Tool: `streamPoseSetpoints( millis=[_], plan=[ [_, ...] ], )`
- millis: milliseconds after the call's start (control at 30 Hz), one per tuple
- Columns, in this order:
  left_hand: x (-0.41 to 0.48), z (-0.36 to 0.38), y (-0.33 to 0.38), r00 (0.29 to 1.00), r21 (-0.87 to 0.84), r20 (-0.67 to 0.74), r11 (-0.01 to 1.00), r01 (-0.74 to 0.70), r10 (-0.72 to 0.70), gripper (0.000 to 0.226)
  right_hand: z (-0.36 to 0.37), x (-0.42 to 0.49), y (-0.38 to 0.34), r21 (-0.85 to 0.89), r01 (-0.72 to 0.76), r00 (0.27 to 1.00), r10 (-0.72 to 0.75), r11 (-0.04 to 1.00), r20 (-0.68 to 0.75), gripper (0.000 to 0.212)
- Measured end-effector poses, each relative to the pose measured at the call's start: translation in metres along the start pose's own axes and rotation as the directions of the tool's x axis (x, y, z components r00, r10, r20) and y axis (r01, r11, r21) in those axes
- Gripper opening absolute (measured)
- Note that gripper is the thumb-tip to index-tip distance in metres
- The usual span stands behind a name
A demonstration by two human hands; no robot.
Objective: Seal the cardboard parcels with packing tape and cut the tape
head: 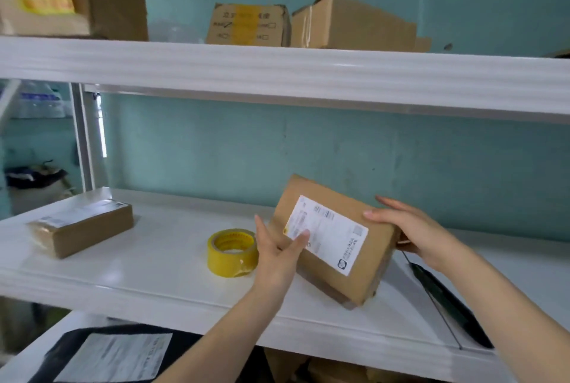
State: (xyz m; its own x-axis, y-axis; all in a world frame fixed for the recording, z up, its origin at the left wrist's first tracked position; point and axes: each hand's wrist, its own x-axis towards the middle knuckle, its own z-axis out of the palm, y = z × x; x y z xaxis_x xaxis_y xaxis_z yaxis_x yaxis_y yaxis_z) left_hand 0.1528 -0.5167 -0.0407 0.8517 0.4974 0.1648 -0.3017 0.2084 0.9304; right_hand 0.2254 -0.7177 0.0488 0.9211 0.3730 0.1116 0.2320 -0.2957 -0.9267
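A flat cardboard parcel (345, 271) with a white shipping label stands tilted on one edge on the white shelf (160, 268), its labelled face toward me. My left hand (277, 256) grips its left edge, thumb on the label. My right hand (413, 228) holds its upper right corner, fingers over the top. A roll of yellow packing tape (231, 251) lies flat on the shelf just left of my left hand. A second parcel (81, 225), with clear tape on top, lies flat at the shelf's left end.
Several cardboard boxes (351, 23) stand on the upper shelf (277, 71). A dark gap (447, 299) runs diagonally between shelf boards under my right forearm. A black mailer bag with a label (114, 355) lies on a lower surface. The teal wall backs the shelves.
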Motion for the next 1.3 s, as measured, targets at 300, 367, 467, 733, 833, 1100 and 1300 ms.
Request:
streamPoseSetpoints(
  millis=[300, 367, 467, 733, 833, 1100, 1300],
  plan=[
    [0.020, 0.004, 0.048, 0.951, 0.005, 0.291, 0.994, 0.106, -0.103, 0.047, 0.032, -0.007, 0.011, 0.021, -0.133, 0.991, 0.134, 0.991, -0.022, 0.022],
    [0.023, 0.004, 0.054, 0.951, 0.133, 0.273, 0.985, 0.111, -0.144, 0.040, 0.037, -0.006, 0.017, 0.036, -0.161, 0.987, 0.161, 0.986, -0.009, 0.021],
    [0.024, 0.002, 0.050, 0.935, 0.203, 0.294, 0.969, 0.144, -0.200, 0.027, 0.038, -0.004, 0.030, 0.108, -0.202, 0.979, 0.204, 0.973, -0.007, 0.026],
    [0.021, 0.003, 0.035, 0.922, 0.290, 0.283, 0.940, 0.181, -0.265, 0.024, 0.033, -0.005, 0.030, -0.002, -0.211, 0.973, 0.210, 0.978, -0.097, 0.029],
    [0.024, 0.000, 0.037, 0.937, 0.317, 0.264, 0.938, 0.141, -0.230, 0.025, 0.031, -0.005, 0.023, -0.080, -0.260, 0.965, 0.256, 0.962, -0.057, 0.030],
    [0.024, 0.002, 0.049, 0.982, 0.337, 0.181, 0.941, -0.016, -0.048, 0.020, 0.012, -0.006, 0.007, -0.091, -0.211, 0.969, 0.196, 0.973, -0.152, 0.047],
    [0.019, -0.004, 0.091, 0.945, 0.124, 0.196, 0.949, -0.289, 0.262, 0.030, 0.000, -0.012, -0.011, 0.166, 0.231, 0.925, -0.163, 0.959, -0.344, 0.008]
  ],
)
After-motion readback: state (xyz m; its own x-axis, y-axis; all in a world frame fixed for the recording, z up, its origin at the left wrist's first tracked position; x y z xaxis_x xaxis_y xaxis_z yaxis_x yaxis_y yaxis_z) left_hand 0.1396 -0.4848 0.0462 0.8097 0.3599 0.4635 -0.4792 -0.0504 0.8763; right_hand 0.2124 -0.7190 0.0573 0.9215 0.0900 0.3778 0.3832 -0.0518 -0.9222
